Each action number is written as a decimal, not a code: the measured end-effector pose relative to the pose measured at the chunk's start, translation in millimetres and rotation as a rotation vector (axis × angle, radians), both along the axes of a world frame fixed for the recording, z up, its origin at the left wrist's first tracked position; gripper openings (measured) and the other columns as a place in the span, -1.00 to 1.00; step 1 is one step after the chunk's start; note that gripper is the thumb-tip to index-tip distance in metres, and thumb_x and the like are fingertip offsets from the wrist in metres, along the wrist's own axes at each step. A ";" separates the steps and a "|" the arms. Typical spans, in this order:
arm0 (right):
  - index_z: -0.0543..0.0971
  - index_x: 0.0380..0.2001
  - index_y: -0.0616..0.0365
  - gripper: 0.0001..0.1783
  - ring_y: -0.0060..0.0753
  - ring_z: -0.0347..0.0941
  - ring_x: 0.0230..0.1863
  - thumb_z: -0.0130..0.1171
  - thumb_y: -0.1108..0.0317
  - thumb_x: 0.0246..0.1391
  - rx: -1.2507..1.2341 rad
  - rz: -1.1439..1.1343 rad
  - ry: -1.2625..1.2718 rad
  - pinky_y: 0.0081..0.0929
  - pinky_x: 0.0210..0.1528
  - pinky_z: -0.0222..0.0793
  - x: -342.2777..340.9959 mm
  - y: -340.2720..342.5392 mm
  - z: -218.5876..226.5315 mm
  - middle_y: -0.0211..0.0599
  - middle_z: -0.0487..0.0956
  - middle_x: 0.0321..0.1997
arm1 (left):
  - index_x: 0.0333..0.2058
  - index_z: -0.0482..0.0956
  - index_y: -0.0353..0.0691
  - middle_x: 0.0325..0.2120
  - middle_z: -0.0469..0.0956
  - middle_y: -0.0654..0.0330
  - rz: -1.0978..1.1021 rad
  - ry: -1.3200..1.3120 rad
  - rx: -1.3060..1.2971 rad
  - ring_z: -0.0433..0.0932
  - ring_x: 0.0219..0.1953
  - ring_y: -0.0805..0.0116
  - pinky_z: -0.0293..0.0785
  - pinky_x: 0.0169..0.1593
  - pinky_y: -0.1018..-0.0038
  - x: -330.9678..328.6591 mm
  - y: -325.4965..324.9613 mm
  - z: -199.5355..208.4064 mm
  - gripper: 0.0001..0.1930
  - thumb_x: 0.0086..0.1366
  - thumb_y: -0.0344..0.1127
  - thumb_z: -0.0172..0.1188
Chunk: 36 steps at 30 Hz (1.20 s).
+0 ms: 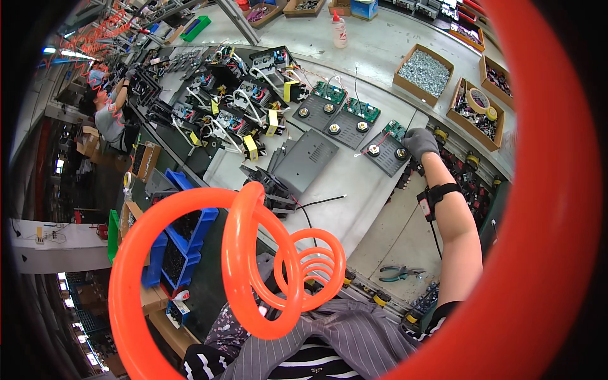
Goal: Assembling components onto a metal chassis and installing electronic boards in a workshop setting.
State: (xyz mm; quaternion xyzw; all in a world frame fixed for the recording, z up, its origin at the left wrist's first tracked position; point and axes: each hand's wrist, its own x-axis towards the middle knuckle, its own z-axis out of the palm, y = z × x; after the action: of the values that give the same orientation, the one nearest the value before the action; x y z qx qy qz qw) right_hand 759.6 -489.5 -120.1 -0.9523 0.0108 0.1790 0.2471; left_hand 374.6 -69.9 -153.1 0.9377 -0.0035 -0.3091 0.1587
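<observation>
My right hand [420, 143], in a grey glove, reaches over the bench to the right end of a dark perforated panel [387, 156]. Its fingers are curled at the panel's edge beside a small green circuit board [394, 129]; what they grip is hidden. Two round knobs sit on this panel. To its left lie two similar panels [347, 128] [313, 111], also with knobs and green boards. A bent grey metal cover [305, 162] lies nearer me. My left hand does not show; a thick orange coiled hose [231, 253] blocks much of the near view.
Half-built units [253, 95] with yellow blocks crowd the bench at left. Cardboard boxes of screws [423, 71] and small parts [476, 117] stand at the far right, near a red-capped bottle [340, 31]. Pliers [400, 273] lie close to me. A co-worker [111, 117] is at far left.
</observation>
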 end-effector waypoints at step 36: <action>0.51 -0.21 0.21 -0.68 -0.39 0.43 -0.37 0.10 0.31 -0.06 0.622 -0.647 -0.430 -0.45 -0.24 0.36 -214.4 -25.6 -67.9 -0.22 0.50 -0.40 | -0.08 0.54 0.03 -0.04 0.45 0.05 -0.112 0.185 0.235 0.42 -0.02 0.23 0.36 0.04 0.30 -1.6 -9.6 -20.7 -0.67 0.28 -0.04 -0.05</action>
State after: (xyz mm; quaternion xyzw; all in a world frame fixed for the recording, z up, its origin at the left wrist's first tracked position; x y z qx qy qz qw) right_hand 545.2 -515.1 -187.9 -0.7965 0.2007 -0.1124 0.5592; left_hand 373.0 -79.5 -173.8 0.9157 -0.0049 -0.4007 0.0300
